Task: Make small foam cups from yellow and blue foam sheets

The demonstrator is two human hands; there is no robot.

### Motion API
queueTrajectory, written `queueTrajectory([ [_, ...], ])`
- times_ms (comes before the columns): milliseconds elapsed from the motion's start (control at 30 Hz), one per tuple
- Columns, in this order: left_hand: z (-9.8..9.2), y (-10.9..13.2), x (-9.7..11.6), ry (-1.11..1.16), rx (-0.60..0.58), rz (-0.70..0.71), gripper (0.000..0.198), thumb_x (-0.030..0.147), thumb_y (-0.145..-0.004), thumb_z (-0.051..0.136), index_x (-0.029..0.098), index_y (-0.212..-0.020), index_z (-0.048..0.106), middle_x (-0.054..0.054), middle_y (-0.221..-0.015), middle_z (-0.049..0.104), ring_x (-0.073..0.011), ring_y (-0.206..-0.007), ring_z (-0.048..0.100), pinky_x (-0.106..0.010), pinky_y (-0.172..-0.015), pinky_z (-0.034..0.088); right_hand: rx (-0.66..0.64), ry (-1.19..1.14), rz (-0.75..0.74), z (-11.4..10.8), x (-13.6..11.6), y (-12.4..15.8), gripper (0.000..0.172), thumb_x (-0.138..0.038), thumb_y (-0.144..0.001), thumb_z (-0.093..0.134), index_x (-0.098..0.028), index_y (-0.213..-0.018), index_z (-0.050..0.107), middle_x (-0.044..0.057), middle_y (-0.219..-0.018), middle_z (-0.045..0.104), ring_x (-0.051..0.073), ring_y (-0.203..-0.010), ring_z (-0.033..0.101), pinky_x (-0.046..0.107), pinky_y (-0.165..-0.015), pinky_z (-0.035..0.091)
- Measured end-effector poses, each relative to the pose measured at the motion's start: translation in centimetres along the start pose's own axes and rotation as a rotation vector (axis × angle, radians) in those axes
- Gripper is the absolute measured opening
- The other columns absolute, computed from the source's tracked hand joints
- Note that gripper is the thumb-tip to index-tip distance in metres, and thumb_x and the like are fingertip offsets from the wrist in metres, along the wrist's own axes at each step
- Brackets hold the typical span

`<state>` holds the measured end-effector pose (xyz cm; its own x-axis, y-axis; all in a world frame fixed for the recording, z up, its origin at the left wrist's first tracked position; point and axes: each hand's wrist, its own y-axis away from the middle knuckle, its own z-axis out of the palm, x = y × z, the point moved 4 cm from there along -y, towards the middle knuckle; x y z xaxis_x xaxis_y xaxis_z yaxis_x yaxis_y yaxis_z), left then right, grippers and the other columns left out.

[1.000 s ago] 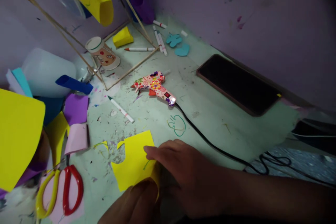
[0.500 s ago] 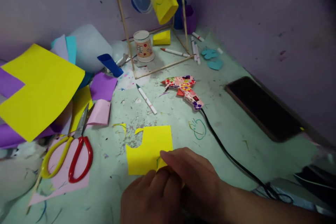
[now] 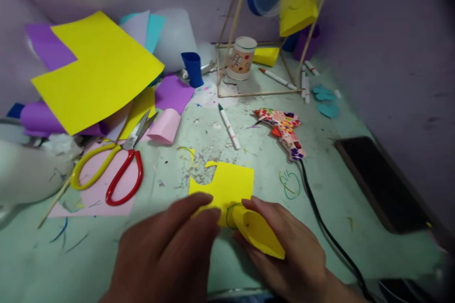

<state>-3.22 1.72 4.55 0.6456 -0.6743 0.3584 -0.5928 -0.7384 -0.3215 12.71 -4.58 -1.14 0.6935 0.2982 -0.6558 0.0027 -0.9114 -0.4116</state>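
My right hand (image 3: 291, 241) grips a rolled yellow paper tube (image 3: 258, 229), tilted, its hollow end facing me and its other end at the yellow sheet (image 3: 232, 177). A curved green line shows on the sheet beside the tube. That sheet lies flat, with a rounded notch cut from its upper left. Over its lower left edge is my left hand (image 3: 167, 241), fingers curved and apart; whether they touch the sheet I cannot tell. A thin yellow offcut (image 3: 192, 156) rests just beyond the sheet.
Red-and-yellow-handled scissors (image 3: 124, 165) lie left, below a large yellow sheet (image 3: 103, 80). A green-tipped marker (image 3: 229, 128) and a flowered glue gun (image 3: 284, 128) with a black cord lie ahead. Behind stand a paper cup (image 3: 241, 59) and a stick frame (image 3: 259, 94). A phone (image 3: 384, 182) lies right.
My hands have moved apart; the left has shifted left off the right. The yellow tube now shows in my right hand. The view has turned left.
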Motion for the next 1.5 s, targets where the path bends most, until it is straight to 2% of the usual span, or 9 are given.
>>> queueTrajectory([
  [67, 1.0, -0.3, -1.7, 0.022, -0.055, 0.013, 0.019, 0.012, -0.082, 0.046, 0.023, -0.096, 0.053, -0.001, -0.091, 0.066, -0.012, -0.07, 0.063, -0.021, -0.058, 0.048, 0.007, 0.065, -0.009, 0.0, -0.3, -0.2, 0.061, -0.015, -0.078, 0.06, -0.023, -0.134, 0.038, 0.008, -0.1, 0.068, 0.024, -0.085, 0.067, 0.035, -0.068, 0.058],
  [200, 4.0, -0.6, -3.1, 0.112, -0.398, -0.013, 0.016, 0.01, -0.078, 0.041, 0.022, -0.074, 0.05, 0.002, -0.072, 0.058, -0.014, -0.058, 0.056, -0.026, -0.05, 0.041, 0.01, 0.179, 0.014, 0.0, -0.5, -0.3, 0.067, -0.019, -0.076, 0.065, -0.026, -0.136, 0.037, 0.006, -0.098, 0.068, 0.024, -0.081, 0.067, 0.036, -0.064, 0.059],
  [267, 4.8, -0.5, -3.1, 0.206, -0.479, -0.029, 0.015, 0.009, -0.077, 0.042, 0.022, -0.073, 0.05, 0.002, -0.074, 0.057, -0.014, -0.063, 0.056, -0.026, -0.053, 0.04, -0.019, 0.219, 0.061, 0.0, -0.2, 0.0, 0.066, -0.021, -0.077, 0.064, -0.027, -0.137, 0.037, 0.006, -0.1, 0.067, 0.025, -0.081, 0.066, 0.038, -0.065, 0.059],
  [500, 5.7, -0.1, -3.5, 0.36, -0.442, -0.067, 0.017, 0.012, -0.078, 0.044, 0.02, -0.083, 0.058, -0.001, -0.085, 0.058, -0.0142, -0.073, 0.058, -0.026, -0.061, 0.044, -0.227, 0.288, 0.027, -0.8, 0.5, 1.0, 0.068, -0.037, -0.078, 0.062, -0.023, -0.138, 0.034, 0.011, -0.109, 0.063, 0.028, -0.088, 0.066, 0.037, -0.06, 0.058],
  [900, 6.2, -0.2, -3.4, 0.273, -0.447, -0.014, 0.016, 0.013, -0.077, 0.043, 0.019, -0.08, 0.057, -0.002, -0.088, 0.057, -0.0163, -0.067, 0.057, -0.029, -0.053, 0.044, -0.185, 0.403, -0.141, -1.0, 0.7, 0.7, 0.073, -0.038, -0.078, 0.064, -0.024, -0.141, 0.031, 0.01, -0.104, 0.066, 0.024, -0.081, 0.067, 0.034, -0.059, 0.056],
  [1000, 5.5, -0.1, -3.3, 0.39, -0.301, 0.016, 0.018, 0.011, -0.078, 0.044, 0.019, -0.083, 0.059, -0.001, -0.081, 0.059, -0.0145, -0.071, 0.059, -0.027, -0.056, 0.047, -0.178, 0.409, -0.177, -1.1, 0.6, 0.3, 0.072, -0.037, -0.077, 0.064, -0.022, -0.14, 0.033, 0.009, -0.103, 0.067, 0.023, -0.08, 0.068, 0.032, -0.06, 0.056],
  [1167, 1.6, -0.3, -1.3, 0.586, 0.074, 0.144, 0.017, 0.018, -0.086, 0.043, 0.023, -0.092, 0.057, 0.004, -0.097, 0.067, -0.0074, -0.086, 0.062, -0.016, -0.073, 0.049, -0.062, 0.334, -0.195, -1.1, -0.8, -0.9, 0.055, -0.033, -0.081, 0.06, -0.019, -0.132, 0.044, 0.009, -0.094, 0.07, 0.021, -0.076, 0.068, 0.03, -0.06, 0.055],
  [1300, 1.0, -1.1, 2.0, 0.335, -0.084, 0.333, 0.026, 0.015, -0.088, 0.035, 0.024, -0.081, 0.058, 0.006, -0.081, 0.069, -0.0085, -0.065, 0.063, -0.021, -0.053, 0.05, 0.025, 0.206, -0.173, -0.9, -1.2, -1.1, 0.038, -0.027, -0.087, 0.046, -0.016, -0.123, 0.052, 0.01, -0.097, 0.07, 0.02, -0.082, 0.067, 0.03, -0.065, 0.054],
  [1500, 3.5, -1.6, 3.6, 0.039, -0.218, 0.352, 0.023, 0.011, -0.075, 0.035, 0.022, -0.079, 0.054, 0.001, -0.067, 0.065, -0.0168, -0.05, 0.06, -0.03, -0.037, 0.046, 0.049, 0.076, -0.155, -0.7, -0.7, -1.3, 0.042, -0.024, -0.082, 0.051, -0.015, -0.122, 0.05, 0.009, -0.099, 0.071, 0.02, -0.086, 0.066, 0.032, -0.069, 0.051],
])
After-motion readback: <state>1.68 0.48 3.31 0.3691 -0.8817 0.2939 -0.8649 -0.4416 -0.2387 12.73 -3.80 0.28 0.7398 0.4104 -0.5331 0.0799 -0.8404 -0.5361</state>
